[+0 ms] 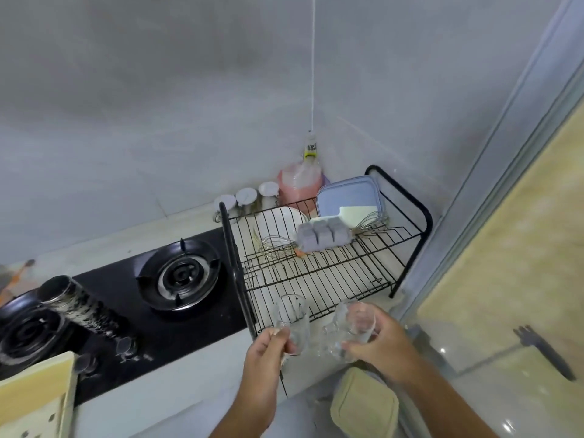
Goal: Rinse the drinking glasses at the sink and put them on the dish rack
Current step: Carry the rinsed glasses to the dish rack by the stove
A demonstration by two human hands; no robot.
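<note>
L hand (pixel 268 352) pinches tall glass (pixel 292 314) near its base, rim up. R hand (pixel 380 346) curls round 2nd glass (pixel 354 325). Both glasses just at dish rack (pixel 234 257) front edge, slightly apart.

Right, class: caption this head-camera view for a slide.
The left hand holds one glass, the right hand another glass, at the near edge of the black dish rack, beside a gas hob.

One burner (pixel 25 333) runs off the left edge; the wooden board (pixel 31 399) is cut by the bottom corner. The right hand (pixel 379 346) hides the base of its glass (pixel 360 320), whose blurred outline could be two. The bottle label (pixel 311 149) is unreadable.
</note>
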